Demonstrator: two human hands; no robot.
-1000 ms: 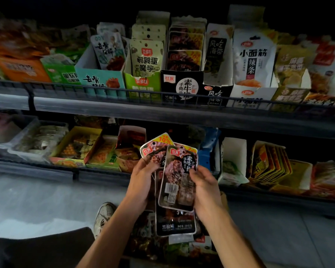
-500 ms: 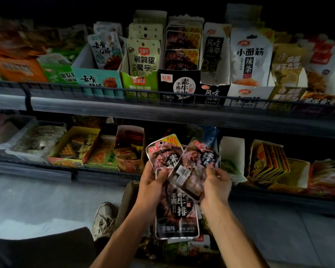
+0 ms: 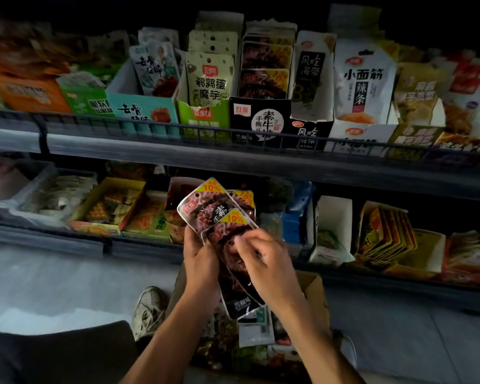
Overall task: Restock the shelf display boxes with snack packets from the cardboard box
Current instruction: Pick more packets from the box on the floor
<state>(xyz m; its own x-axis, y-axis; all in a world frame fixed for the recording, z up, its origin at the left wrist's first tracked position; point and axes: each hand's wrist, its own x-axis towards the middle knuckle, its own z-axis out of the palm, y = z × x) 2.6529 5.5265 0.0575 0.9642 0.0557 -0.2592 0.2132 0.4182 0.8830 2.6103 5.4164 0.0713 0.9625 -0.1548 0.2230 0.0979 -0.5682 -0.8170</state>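
My left hand [image 3: 203, 261] is gripping a fanned stack of snack packets [image 3: 219, 214] above the cardboard box [image 3: 315, 292]; my right hand [image 3: 263, 261] fingers are curling onto the front packet.

Glossy plastic snack packets [image 3: 219, 214], matt cardboard box [image 3: 315, 295], seemingly metal shelf rail [image 3: 150, 159].

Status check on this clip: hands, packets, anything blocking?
Left hand grips fanned dark snack packets. Right hand pinching the front one. Matching black display box on upper shelf, part full. Path up looks clear.
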